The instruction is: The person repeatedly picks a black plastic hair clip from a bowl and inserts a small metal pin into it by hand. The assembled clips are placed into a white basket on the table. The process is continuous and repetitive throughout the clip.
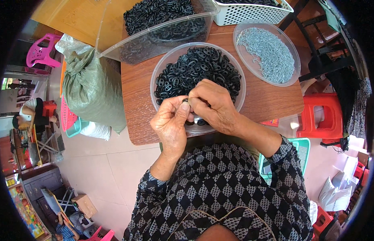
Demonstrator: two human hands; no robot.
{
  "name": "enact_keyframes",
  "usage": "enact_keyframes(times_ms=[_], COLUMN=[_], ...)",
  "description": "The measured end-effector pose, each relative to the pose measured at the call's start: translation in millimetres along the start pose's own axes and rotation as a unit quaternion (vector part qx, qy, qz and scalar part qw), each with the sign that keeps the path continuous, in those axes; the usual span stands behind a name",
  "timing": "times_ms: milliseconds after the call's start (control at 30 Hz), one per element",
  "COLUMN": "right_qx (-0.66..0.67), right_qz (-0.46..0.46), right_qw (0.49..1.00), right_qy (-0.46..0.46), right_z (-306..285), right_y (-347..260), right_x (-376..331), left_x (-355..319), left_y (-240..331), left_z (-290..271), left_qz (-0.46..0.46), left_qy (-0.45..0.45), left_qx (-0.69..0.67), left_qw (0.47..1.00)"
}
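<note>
My left hand (pixel 171 124) is closed, pinching a small black plastic piece (pixel 185 100) between thumb and fingertips. Right up against it, my right hand (pixel 213 105) is closed too, its fingertips pressed together at the piece; whatever they grip is hidden. Both hands are over the near side of a round clear tub (pixel 154 76). Heaped in that tub are many black oval plastic pieces (pixel 195 68) with holes through them. A few more of these show below my fingers, near the tub's front rim.
On the brown table (pixel 139 120), a clear round tray (pixel 240 30) of small silver screws (pixel 269 54) lies right. Behind stand a large clear bin (pixel 155 44) of black pieces and a white basket (pixel 251 15). A green sack (pixel 92 88) is left; a red stool (pixel 321 116) right.
</note>
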State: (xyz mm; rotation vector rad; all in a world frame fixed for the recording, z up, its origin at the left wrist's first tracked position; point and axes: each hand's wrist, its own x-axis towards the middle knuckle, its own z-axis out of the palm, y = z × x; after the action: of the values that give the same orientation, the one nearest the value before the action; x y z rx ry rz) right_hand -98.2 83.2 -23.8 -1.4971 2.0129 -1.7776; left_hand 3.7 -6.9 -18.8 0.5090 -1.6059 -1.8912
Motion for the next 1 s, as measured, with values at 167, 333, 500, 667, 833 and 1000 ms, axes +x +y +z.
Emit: enact_keyframes(times_ms=[167,333,500,667,833,1000], right_qx=[-0.036,-0.185,-0.302,-0.365,-0.346,-0.317], right_qz=[-0.025,-0.096,-0.148,-0.184,-0.179,-0.149], right_qw=[0.999,0.974,0.918,0.869,0.882,0.906], right_qy=[-0.012,-0.092,-0.212,-0.280,-0.264,-0.239], right_z=[-11.1,-23.0,-9.6,-3.7,-4.5,-8.8], right_y=[1.4,11.3,6.3,1.8,6.0,6.9], right_x=[8.3,0.4,-1.9,5.5,5.2,1.3], left_x=[11.5,10.6,5.8,3.7,2.5,1.8], left_y=[7.6,9.1,6.6,10.5,7.5,8.7], left_z=[-6.7,-19.0,-21.7,-21.2,-21.1,-19.7], left_qz=[0.001,0.000,-0.019,-0.019,-0.046,-0.050], left_qy=[0.008,0.034,0.045,0.055,0.047,0.045], left_qx=[-0.006,0.025,-0.001,0.005,-0.020,-0.037], left_qw=[1.000,0.999,0.999,0.998,0.998,0.997])
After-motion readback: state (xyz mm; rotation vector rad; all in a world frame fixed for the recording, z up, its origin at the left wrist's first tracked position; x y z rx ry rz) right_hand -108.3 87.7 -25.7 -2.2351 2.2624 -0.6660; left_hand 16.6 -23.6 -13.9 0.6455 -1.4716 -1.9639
